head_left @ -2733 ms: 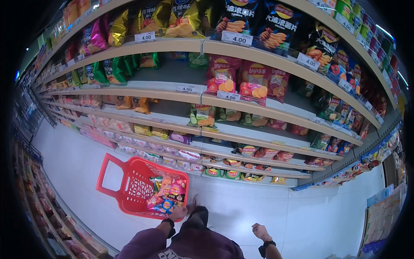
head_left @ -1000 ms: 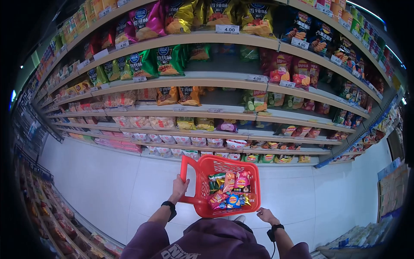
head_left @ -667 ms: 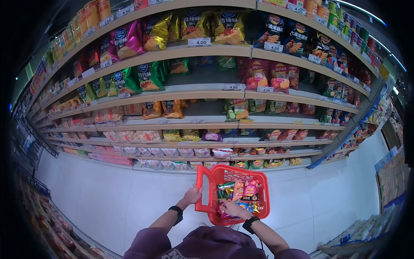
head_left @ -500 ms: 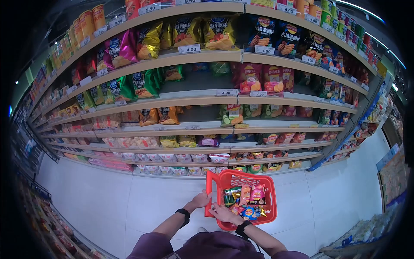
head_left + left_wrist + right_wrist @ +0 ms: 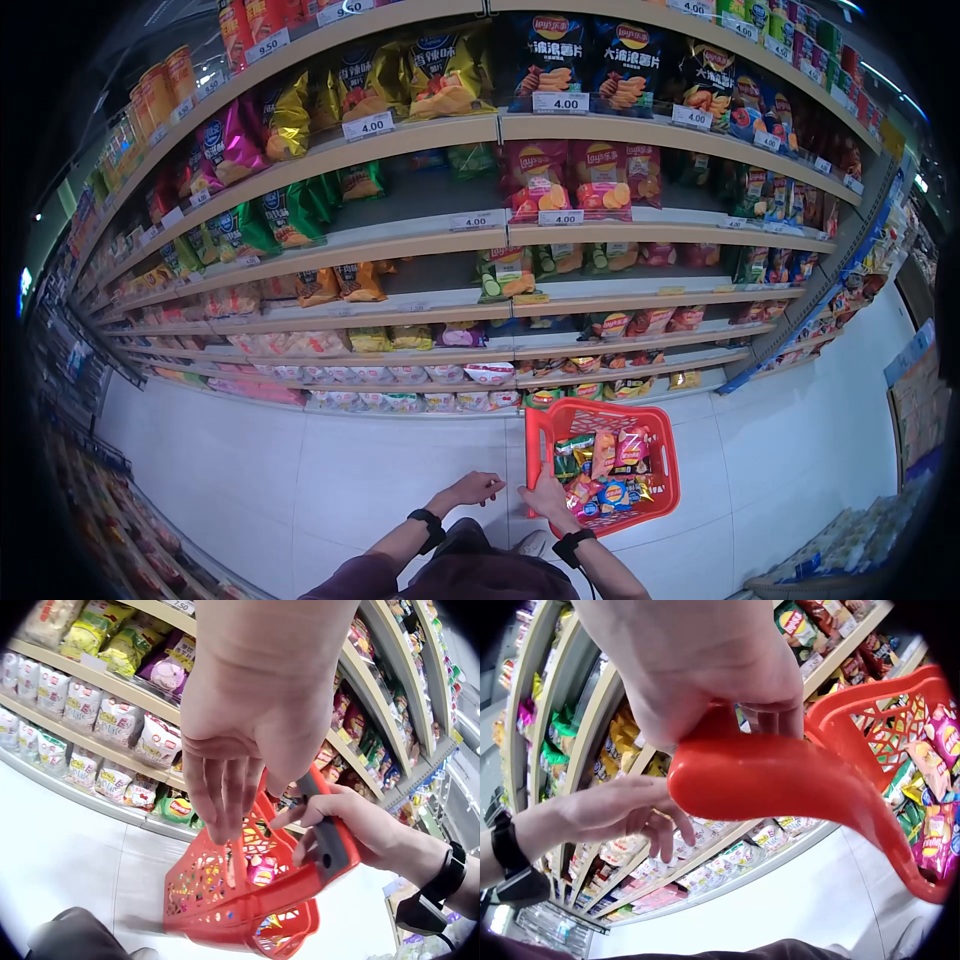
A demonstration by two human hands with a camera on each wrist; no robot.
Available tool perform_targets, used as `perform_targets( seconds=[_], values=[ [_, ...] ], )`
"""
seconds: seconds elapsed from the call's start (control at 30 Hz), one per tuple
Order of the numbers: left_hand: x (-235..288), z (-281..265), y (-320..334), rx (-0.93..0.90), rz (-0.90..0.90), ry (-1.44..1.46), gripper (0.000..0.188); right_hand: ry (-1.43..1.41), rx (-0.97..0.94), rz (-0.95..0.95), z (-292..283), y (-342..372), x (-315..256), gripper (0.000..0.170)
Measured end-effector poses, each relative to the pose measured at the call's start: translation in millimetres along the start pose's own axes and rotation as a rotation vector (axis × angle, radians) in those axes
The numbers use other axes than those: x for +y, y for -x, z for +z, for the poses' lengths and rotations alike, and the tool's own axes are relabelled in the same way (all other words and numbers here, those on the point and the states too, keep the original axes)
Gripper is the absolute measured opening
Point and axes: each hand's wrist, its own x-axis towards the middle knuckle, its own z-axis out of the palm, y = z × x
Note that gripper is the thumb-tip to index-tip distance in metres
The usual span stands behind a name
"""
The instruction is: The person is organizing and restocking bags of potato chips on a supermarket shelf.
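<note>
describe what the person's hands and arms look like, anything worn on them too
The left hand and right hand are bare, without gloves. Each wrist wears a black band: left band, right band, each with a dark boxy unit. A thin dark cable trails from the right one. A purple sleeve shows on the left arm.

Up the shelves straight ahead of the person's right hand (image 5: 545, 497), a black bag (image 5: 627, 65) reads 大波浪薯片 near a price tag (image 5: 561, 103) marked 4.00, with "Lay's 乐事" on pink bags (image 5: 600, 180) one shelf lower. Ahead and slightly left of the left hand (image 5: 477, 488), gold bags (image 5: 442, 78) read 香辣味, while a higher tag (image 5: 269, 47), farther left, shows 9.50. Just right of the right hand, a pink packet (image 5: 933, 841) in the red basket (image 5: 674, 480) bears the Lay's name.
</note>
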Motion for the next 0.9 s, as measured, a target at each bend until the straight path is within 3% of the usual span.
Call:
perform_targets(
  seconds=[0.03,0.13,0.23,0.47,0.57,0.63,0.73,0.77,0.9],
  values=[
    [-3.1,-2.5,2.3,0.027,-0.097,0.017,0.047,0.007,0.001,0.047,-2.2,-4.6,8.5,0.068],
    [-34.8,-8.0,8.5,0.098,-0.154,-0.106,0.040,-0.048,0.062,0.063,-8.7,-13.0,37.4,0.069],
    [-45.7,-20.2,19.4,0.109,-0.098,-0.280,0.034,-0.037,0.082,0.106,-17.9,-10.5,51.7,0.072],
    [12.8,-112.6,-14.3,0.226,0.323,-0.221,0.030,-0.074,0.361,0.040,-54.5,-18.1,37.8,0.068],
    [72.9,-175.4,-28.0,0.350,0.536,-0.188,0.029,0.108,0.537,-0.198,-79.3,-67.7,31.4,0.058],
    [112.0,-218.0,-30.5,0.406,0.640,-0.146,0.027,0.075,0.493,-0.212,-126.7,-89.0,-39.9,0.050],
    [177.1,-276.2,-26.9,0.490,0.752,-0.049,0.027,0.032,0.711,-0.517,-174.5,-144.6,-114.7,0.045],
    [196.1,-294.9,-27.7,0.532,0.782,-0.022,0.027,-0.019,0.676,-0.514,-195.7,-151.2,-151.6,0.046],
    [251.0,-356.3,-51.4,0.721,0.851,-0.004,0.030,0.004,0.857,-0.775,-263.5,-182.7,-261.3,0.047]
  ],
)
